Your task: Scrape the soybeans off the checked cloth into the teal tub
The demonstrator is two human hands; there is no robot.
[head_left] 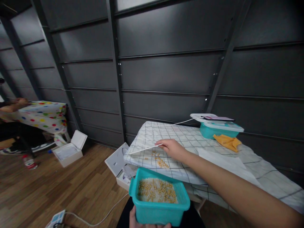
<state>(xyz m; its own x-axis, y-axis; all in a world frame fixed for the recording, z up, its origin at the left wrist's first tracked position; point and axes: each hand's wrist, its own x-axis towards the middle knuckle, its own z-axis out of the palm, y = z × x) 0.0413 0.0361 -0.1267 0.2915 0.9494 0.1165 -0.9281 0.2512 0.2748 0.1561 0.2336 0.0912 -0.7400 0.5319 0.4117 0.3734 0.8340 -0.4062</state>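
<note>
My left hand (133,218) grips a teal plastic bin (158,211) from below, its thumb at the bin's left corner. White rice-like grains mixed with yellow beans (158,190) lie in the bin, which is just in front of the table's near edge. Over the table, my right hand (167,146) is closed on one end of a thin white strip (146,148), which slants left and down to the cloth. Whether it is a stick or a sheet seen edge-on, I cannot tell. Loose yellow beans (162,162) lie on the checked tablecloth (180,141) below this hand.
At the table's back right stands a teal box (206,130) with white lids and a phone-like slab (217,118) on top. An orange cloth (228,142) lies before it. Open white boxes (71,153) and a bottle (29,162) are on the floor. Another person's arm (11,107) shows far left.
</note>
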